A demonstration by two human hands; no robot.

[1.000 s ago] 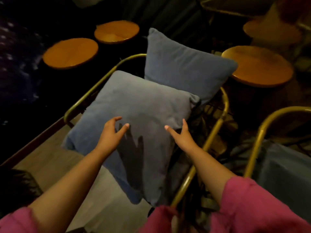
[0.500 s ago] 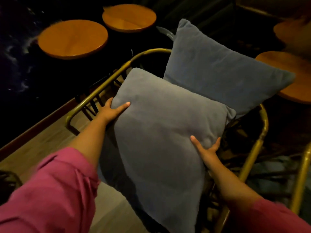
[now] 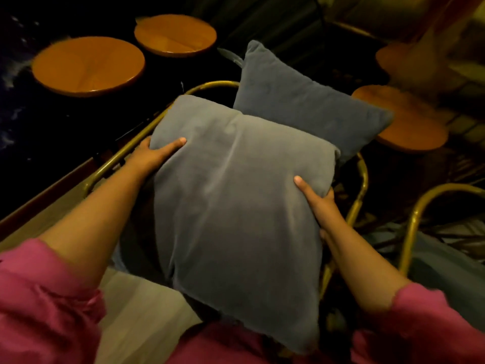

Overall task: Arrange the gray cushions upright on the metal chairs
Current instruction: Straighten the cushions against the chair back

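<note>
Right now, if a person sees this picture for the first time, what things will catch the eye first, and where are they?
First is the big gray cushion in the middle, held at its two sides by the left hand and the right hand. Behind it a second gray cushion stands against the curved gold frame of the metal chair. At the upper left, two round orange tabletops shine against the dark floor.

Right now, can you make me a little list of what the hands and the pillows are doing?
near cushion: gray, gripped at both side edges
left hand: grips its upper left edge
right hand: grips its right edge
far cushion: gray, propped upright behind it
metal chair: gold frame around both cushions
round tables: orange tops, beyond the chair
sleeves: pink
</note>
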